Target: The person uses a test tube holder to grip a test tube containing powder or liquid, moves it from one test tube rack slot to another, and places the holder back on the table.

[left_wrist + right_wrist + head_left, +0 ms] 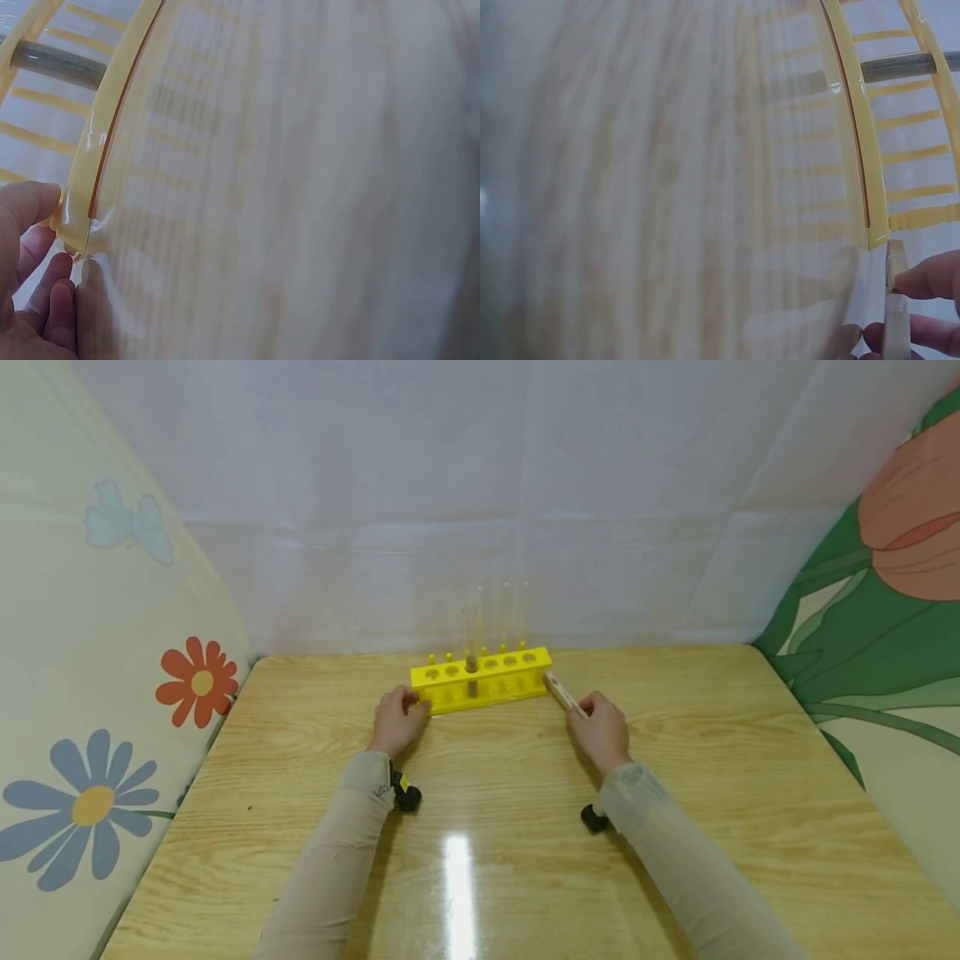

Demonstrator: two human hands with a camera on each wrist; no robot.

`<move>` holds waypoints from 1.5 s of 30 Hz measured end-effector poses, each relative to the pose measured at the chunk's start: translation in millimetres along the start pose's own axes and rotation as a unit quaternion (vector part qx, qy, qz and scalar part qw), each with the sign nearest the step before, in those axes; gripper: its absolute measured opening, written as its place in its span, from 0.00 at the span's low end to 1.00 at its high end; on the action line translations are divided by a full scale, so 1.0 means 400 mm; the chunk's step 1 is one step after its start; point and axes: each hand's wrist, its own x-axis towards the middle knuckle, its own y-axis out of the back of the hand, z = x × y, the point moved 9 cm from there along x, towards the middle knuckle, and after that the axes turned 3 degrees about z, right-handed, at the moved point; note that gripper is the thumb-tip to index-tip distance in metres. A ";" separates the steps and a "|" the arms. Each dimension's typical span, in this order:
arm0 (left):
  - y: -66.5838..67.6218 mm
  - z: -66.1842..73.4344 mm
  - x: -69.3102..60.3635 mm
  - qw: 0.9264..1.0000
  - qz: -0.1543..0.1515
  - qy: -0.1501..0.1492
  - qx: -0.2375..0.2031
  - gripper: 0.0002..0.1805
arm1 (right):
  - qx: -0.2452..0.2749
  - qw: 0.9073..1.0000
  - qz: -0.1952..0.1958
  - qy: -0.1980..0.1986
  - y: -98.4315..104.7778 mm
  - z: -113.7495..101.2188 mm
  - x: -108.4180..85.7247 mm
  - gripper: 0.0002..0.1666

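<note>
A yellow test tube rack [480, 681] stands near the back edge of the table. One test tube [472, 665] with dark grey contents is upright in one of its holes. Several clear, upturned test tubes [506, 614] sit on the pegs behind. At the rack's left end, my left hand [399, 723] grips the corner between thumb and fingers, as the left wrist view shows up close. My right hand [600, 731] pinches a wooden test tube holder [564, 692], whose far tip is at the rack's right end; whether they touch I cannot tell.
The wood-grain table [510, 793] has a glossy surface with a bright light reflection. A pale cloth wall [420, 577] rises right behind the rack. Flower-printed panels [93, 806] stand along the left and right sides.
</note>
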 end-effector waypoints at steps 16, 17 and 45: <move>0.001 0.003 0.005 1.000 0.003 -0.002 0.004 0.16 | -0.026 1.000 0.005 0.012 0.001 -0.008 0.006 0.11; 0.002 0.005 0.004 1.000 0.004 -0.002 0.003 0.16 | -0.027 1.000 0.005 0.013 0.000 -0.008 0.006 0.11; 0.002 -0.002 0.004 1.000 0.009 -0.009 0.002 0.15 | -0.042 0.999 0.004 0.029 -0.006 -0.014 0.003 0.10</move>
